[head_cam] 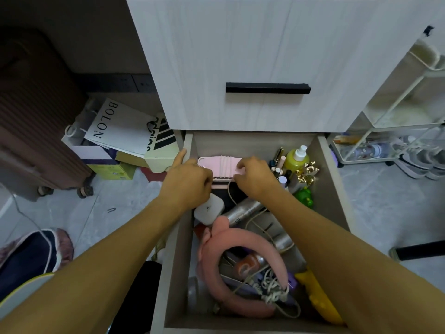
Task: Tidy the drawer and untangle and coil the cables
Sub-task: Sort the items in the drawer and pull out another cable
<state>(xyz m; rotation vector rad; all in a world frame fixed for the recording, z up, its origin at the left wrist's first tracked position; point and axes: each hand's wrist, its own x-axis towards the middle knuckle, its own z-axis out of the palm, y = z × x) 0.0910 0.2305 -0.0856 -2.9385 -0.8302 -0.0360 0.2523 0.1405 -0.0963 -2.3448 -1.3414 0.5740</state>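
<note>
The open lower drawer (333, 179) is full of clutter. At its back left lies a pink flat device (220, 165) with a pale cable (226, 168) wound around it. My left hand (190, 180) grips the device's left end, thumb resting on the drawer's left wall. My right hand (255, 175) pinches the cable on the device's right side. A loose strand trails toward the front, where a tangled white coiled cable (272, 288) lies beside a pink padded headband (243, 268).
In the drawer are a white charger (209, 210), a silver can (243, 210), a yellow spray bottle (297, 157), small cosmetics, gold ornaments (308, 171), a green toy (304, 196) and a yellow object (317, 300). The shut upper drawer (267, 88) overhangs. Boxes and bags stand left, a white rack right.
</note>
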